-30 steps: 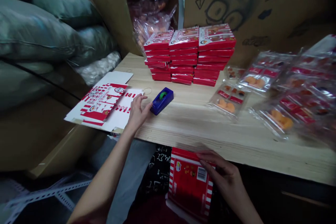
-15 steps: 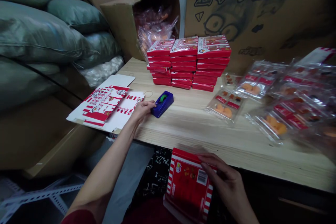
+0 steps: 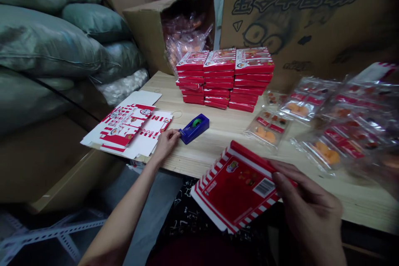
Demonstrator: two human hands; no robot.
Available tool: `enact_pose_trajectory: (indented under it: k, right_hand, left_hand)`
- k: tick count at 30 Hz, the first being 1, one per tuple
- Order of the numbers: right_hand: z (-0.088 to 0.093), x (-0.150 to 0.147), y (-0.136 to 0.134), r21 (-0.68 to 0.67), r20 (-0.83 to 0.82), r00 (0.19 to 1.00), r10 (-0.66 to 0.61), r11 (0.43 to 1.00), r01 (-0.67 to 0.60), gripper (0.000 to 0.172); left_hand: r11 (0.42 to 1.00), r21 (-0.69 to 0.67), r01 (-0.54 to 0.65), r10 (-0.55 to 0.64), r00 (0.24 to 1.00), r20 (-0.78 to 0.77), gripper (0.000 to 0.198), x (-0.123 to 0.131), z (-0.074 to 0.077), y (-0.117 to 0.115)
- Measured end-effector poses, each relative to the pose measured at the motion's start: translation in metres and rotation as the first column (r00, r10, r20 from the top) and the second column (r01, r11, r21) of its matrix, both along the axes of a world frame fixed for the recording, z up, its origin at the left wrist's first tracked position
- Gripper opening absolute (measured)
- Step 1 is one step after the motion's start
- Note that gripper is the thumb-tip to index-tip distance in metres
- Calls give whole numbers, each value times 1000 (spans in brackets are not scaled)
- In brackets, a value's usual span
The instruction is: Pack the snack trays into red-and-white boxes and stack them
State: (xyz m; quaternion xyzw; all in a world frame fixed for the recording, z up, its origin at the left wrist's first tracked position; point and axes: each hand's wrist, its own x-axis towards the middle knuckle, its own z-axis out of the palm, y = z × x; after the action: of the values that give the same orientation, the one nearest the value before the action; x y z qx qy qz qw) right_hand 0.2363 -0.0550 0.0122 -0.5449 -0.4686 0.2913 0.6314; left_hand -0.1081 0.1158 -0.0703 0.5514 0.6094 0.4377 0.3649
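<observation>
My left hand (image 3: 167, 143) is closed in a pinch at the near left end of a blue tape dispenser (image 3: 195, 129) with a green roll core. Whatever its fingertips hold is too small to make out. My right hand (image 3: 307, 199) grips the right edge of a red box (image 3: 238, 187) with white stripes and a barcode, thumb on top. The box is tilted over the table's front edge, with a white flap open at its lower left side.
Flat printed cartons (image 3: 124, 126) lie left on the table (image 3: 215, 156). Stacked red boxes (image 3: 221, 77) stand at the back, before an open carton (image 3: 146, 29) of bagged items. Clear packets (image 3: 327, 151) cover the right side. Large sacks (image 3: 46, 37) are piled at the left.
My right hand has raised the red box up and to the right, tilting it. My left hand's pinch has shifted slightly down, and the tape dispenser has turned slightly.
</observation>
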Motion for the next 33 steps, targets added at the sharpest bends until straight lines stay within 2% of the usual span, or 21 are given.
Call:
enact_pose_trajectory:
  k: [3, 6, 9, 12, 14, 15, 18, 20, 23, 25, 27, 29, 31, 33]
  right_hand:
    - [25, 2, -5, 97, 33, 993, -116, 989, 112, 16]
    - [29, 5, -16, 140, 86, 988, -130, 983, 118, 17]
    - [19, 0, -31, 200, 215, 974, -68, 980, 25, 19]
    - [10, -16, -47, 232, 369, 929, -17, 970, -74, 29]
    - [9, -30, -58, 258, 444, 896, 9, 956, -137, 36]
    - [9, -36, -63, 274, 473, 881, 21, 947, -169, 39]
    - [12, -49, -78, 335, 543, 839, 19, 912, -238, 47]
    - [11, -52, -85, 365, 575, 818, -8, 897, -248, 50]
    - [8, -52, -95, 382, 604, 796, -28, 887, -258, 52]
    - [9, -52, -101, 380, 607, 795, -18, 885, -270, 50]
    - [15, -52, -108, 375, 570, 821, 6, 888, -267, 47]
    - [24, -53, -113, 369, 506, 862, 38, 893, -256, 42]
    - [34, -53, -115, 353, 429, 901, 61, 907, -230, 37]
    - [43, -49, -113, 310, 387, 918, 87, 925, -219, 37]
  left_hand:
    - [997, 51, -58, 61, 996, -59, 13, 4, 8, -10]
    - [993, 99, -60, 65, 997, -47, 15, 17, 29, -38]
    - [989, 144, -16, 11, 999, 42, 25, 44, 69, -87]
    - [981, 189, 39, -88, 962, 260, 22, 79, 113, -148]
    - [979, 149, 137, -184, 905, 383, 23, 101, 132, -183]
    - [975, 122, 188, -223, 863, 452, 31, 110, 137, -196]
    - [959, 62, 277, -254, 742, 620, 79, 125, 136, -218]
    - [960, 29, 280, -228, 712, 664, 101, 127, 128, -223]
    - [958, -15, 288, -205, 715, 669, 107, 125, 116, -224]
    - [948, -54, 315, -212, 744, 633, 110, 122, 110, -226]
    - [934, -86, 346, -247, 802, 544, 106, 120, 107, -228]
    - [948, -38, 317, -280, 882, 378, 84, 116, 108, -229]
    - [959, 117, 257, -274, 947, 167, 53, 111, 112, -227]
    - [930, 274, 243, -255, 967, 8, 33, 103, 120, -220]
